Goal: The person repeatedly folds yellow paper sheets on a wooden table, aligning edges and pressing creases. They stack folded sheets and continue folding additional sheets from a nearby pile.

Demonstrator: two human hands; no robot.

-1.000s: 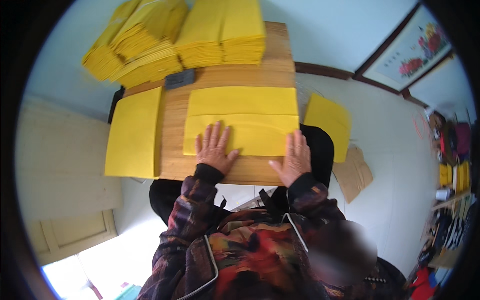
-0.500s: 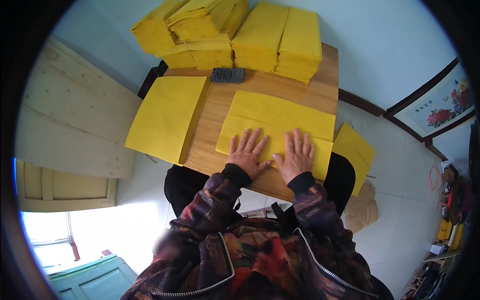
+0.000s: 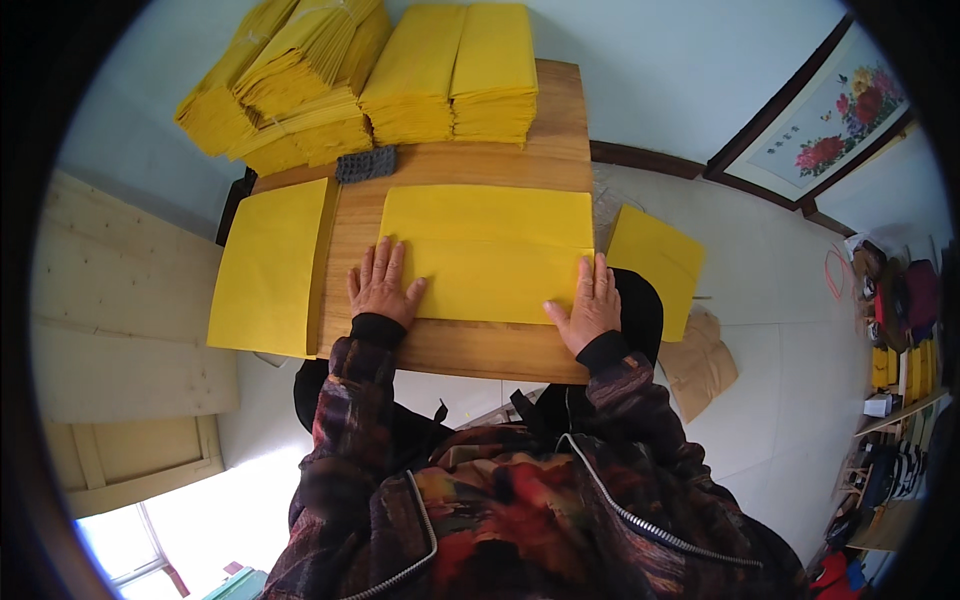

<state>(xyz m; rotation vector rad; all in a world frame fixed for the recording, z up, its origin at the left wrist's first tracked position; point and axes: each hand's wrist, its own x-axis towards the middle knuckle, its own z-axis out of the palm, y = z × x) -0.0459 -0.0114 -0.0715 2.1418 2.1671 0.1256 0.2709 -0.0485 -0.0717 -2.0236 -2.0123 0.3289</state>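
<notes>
A flat yellow paper piece (image 3: 485,260) with a crease across its width lies on the wooden table (image 3: 460,348) in front of me. My left hand (image 3: 385,287) rests at its left edge, fingers stretched out and partly on the paper. At the opposite edge, my right hand (image 3: 592,303) lies with its fingers extended and the thumb apart, touching the paper's side. Neither hand grips anything. To the left is a thick yellow stack (image 3: 268,265) with a straight right side.
Tall piles of folded yellow paper (image 3: 410,70) stand at the table's back, with a dark grey knitted-looking pad (image 3: 366,165) before them. Right of the table are another yellow piece (image 3: 655,260) and brown paper (image 3: 703,362). A wooden board (image 3: 120,300) stands at left.
My hands have moved apart, from the middle of the paper to its left and right edges. The paper now lies squarer to me. The whole view has shifted and turned a little.
</notes>
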